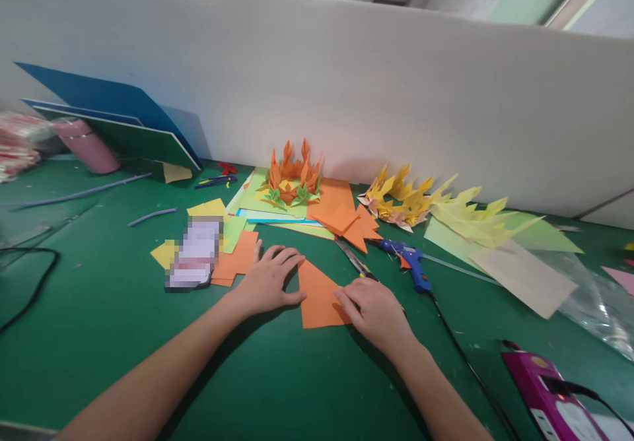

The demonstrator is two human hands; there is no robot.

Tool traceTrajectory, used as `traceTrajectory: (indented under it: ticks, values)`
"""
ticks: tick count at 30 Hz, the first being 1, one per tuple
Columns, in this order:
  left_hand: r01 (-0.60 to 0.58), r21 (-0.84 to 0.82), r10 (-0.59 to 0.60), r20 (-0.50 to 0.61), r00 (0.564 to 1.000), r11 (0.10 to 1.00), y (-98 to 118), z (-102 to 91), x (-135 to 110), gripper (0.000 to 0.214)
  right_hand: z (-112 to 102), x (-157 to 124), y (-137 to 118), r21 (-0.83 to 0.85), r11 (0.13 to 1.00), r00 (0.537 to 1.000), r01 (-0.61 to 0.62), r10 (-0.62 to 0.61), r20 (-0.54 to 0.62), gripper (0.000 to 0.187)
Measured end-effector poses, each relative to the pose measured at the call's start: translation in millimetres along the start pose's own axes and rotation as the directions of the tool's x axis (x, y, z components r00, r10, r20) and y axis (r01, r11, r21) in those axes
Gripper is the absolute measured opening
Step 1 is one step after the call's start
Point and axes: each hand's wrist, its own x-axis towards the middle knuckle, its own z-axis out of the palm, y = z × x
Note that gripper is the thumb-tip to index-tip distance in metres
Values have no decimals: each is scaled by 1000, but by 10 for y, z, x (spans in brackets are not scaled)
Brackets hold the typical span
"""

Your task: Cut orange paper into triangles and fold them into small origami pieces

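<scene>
A sheet of orange paper (pixel 319 299) lies flat on the green table between my hands, with a slanted upper edge. My left hand (pixel 270 279) is spread, its thumb and fingertips touching the sheet's left edge. On the right side of the sheet, my right hand (pixel 374 309) has its fingers curled together at the paper's edge, hiding that corner. Just beyond my right hand lies a utility knife (pixel 354 258), partly covered by the hand. Folded orange paper pieces (pixel 349 223) rest in a small heap farther back.
A blue glue gun (pixel 409 259) lies right of my right hand, its cord trailing toward a magenta power strip (pixel 549 388). Left stands a phone (pixel 195 253). Behind are an orange paper crown (pixel 294 177), yellow paper crowns (pixel 399 197), and a pink bottle (pixel 86 144) by the white partition (pixel 317 84).
</scene>
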Motion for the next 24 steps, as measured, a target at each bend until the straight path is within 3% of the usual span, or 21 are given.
traceTrajectory:
  ticks: [8, 12, 15, 19, 21, 24]
  values:
    - [3, 4, -3, -4, 1000, 1000, 20, 2, 3, 55, -13, 4, 40, -95, 994, 995, -59, 51, -83, 47]
    - [-10, 15, 11, -41, 999, 1000, 34, 33, 9, 60, 63, 40, 26, -31, 991, 989, -131, 128, -71, 29]
    - [-90, -19, 89, -35, 995, 996, 60, 35, 13, 61, 137, 63, 13, -7, 988, 987, -153, 152, -50, 13]
    - [-203, -73, 205, 12, 979, 976, 127, 26, 30, 40, 194, 83, -1, 84, 979, 983, -184, 184, 7, 9]
    - [-211, -73, 213, 18, 977, 975, 161, 29, 47, 28, 194, 94, -14, 146, 967, 978, -209, 210, 10, 6]
    - [-200, -46, 200, -4, 980, 979, 185, 36, 73, 27, 174, 115, -47, 266, 935, 970, -235, 243, 5, 5]
